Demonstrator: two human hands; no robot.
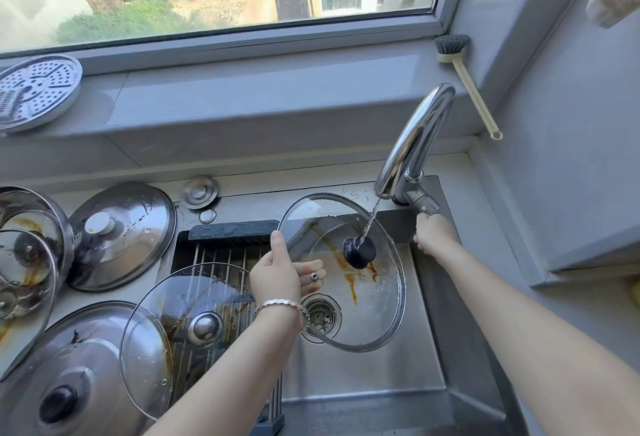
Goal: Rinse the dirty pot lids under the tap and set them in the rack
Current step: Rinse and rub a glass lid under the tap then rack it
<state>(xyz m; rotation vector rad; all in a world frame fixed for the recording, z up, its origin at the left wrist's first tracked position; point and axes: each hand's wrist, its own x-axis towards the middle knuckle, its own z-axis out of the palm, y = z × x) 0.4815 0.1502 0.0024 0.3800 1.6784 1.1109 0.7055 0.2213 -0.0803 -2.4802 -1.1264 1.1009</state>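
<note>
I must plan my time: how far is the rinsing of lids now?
Done: nothing clearly; the glass lid on the rack shows brown streaks. In hand: the left hand holds a black-knobbed lid under the tap; the right hand grips the lever. Left: that lid's brown stains, and the stained lids on the counter.

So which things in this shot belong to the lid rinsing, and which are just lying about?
In the job:
- glass lid, held by left hand
- tap, running onto it; right hand at its lever
- rack
- second lid, brown-streaked, lying on the rack
- steel lids, at left

Lying about:
- brush
- steamer plate
</note>
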